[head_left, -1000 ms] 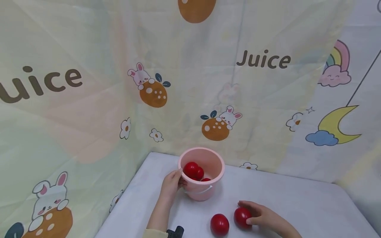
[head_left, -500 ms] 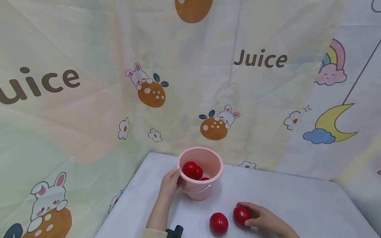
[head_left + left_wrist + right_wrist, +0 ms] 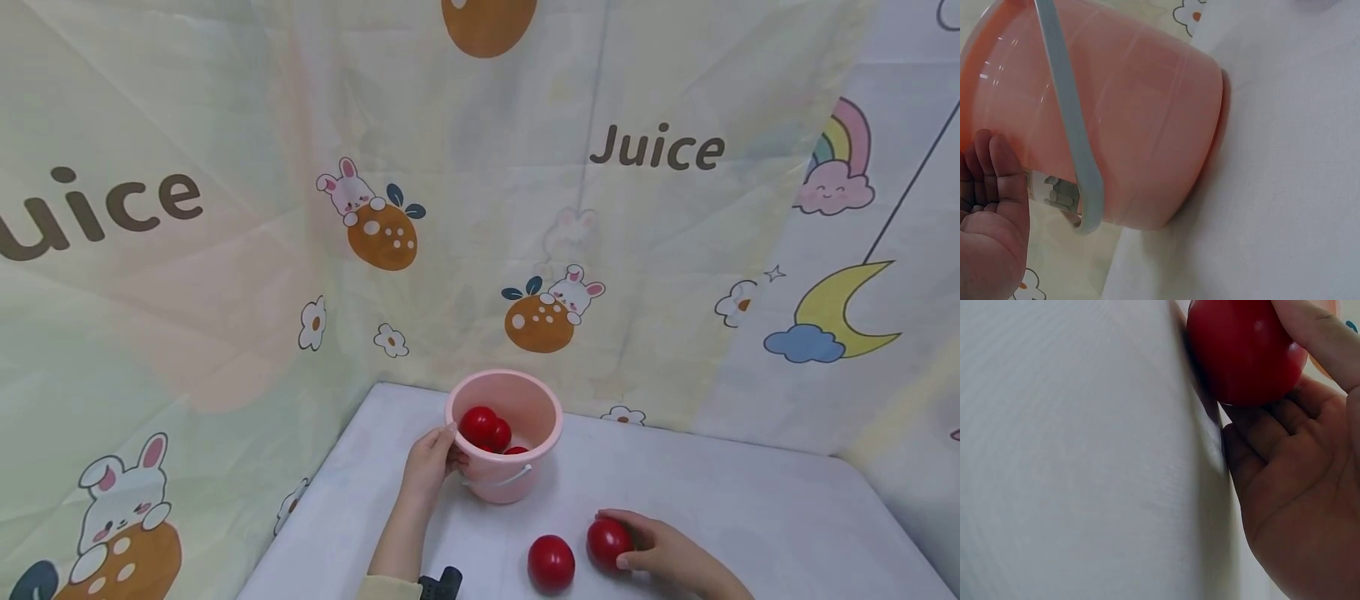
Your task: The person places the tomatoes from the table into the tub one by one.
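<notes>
A pink bucket [image 3: 504, 481] stands on the white table, with several round red fruits [image 3: 477, 426] visible inside. At its left rim my left hand [image 3: 429, 461] grips with the thumb over the edge and the fingers on the outside. The left wrist view shows the bucket's side [image 3: 1141, 119] and the curled fingers of the left hand [image 3: 994, 212]. Right of the bucket and nearer, my right hand [image 3: 651, 546] holds a glossy round red fruit [image 3: 1244, 353] between thumb and fingers, low at the table surface. A second red fruit [image 3: 551, 564] lies just left of it.
A pale grey handle [image 3: 1072, 119] hangs down the bucket's near side. The white table [image 3: 720, 500] extends to the right of the bucket. Printed fabric [image 3: 637, 275] with bunnies and "Juice" lettering rises right behind the table and along its left side.
The view shifts slightly early on. Both hands, the bucket and the red fruits otherwise stay nearly where they were; the right thumb and fingers remain around the same fruit.
</notes>
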Demonstrator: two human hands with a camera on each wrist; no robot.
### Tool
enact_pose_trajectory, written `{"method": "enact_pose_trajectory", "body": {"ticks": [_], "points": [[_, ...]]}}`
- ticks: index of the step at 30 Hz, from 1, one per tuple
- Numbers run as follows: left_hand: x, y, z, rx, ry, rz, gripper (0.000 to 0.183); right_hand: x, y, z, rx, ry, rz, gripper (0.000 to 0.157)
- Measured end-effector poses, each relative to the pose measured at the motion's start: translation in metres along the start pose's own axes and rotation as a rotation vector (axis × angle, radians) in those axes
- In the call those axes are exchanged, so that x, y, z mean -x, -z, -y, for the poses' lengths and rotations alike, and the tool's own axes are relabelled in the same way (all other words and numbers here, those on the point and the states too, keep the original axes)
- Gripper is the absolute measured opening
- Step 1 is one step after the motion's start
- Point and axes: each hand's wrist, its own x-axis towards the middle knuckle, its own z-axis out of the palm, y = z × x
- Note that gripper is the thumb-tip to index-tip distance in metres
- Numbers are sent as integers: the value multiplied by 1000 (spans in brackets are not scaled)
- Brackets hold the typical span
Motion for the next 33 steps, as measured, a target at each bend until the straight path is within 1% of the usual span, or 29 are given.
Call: {"method": "enact_pose_trajectory", "body": {"ticks": [6, 14, 19, 24, 29, 33], "points": [[0, 0, 0, -2, 8, -5, 45, 0, 1, 0, 1, 2, 2, 92], [0, 0, 0, -1, 15, -2, 44, -3, 4, 0, 33, 26, -6, 86], [0, 0, 1, 4, 15, -2, 45, -4, 5, 1, 46, 10, -38, 90], [0, 0, 1, 8, 15, -4, 48, -6, 6, -1, 22, -11, -59, 92], [0, 0, 1, 16, -4, -1, 53, -7, 9, -1, -32, 15, -38, 84], [0, 0, 1, 18, -11, -3, 53, -7, 11, 1, -39, 29, -33, 78]]}}
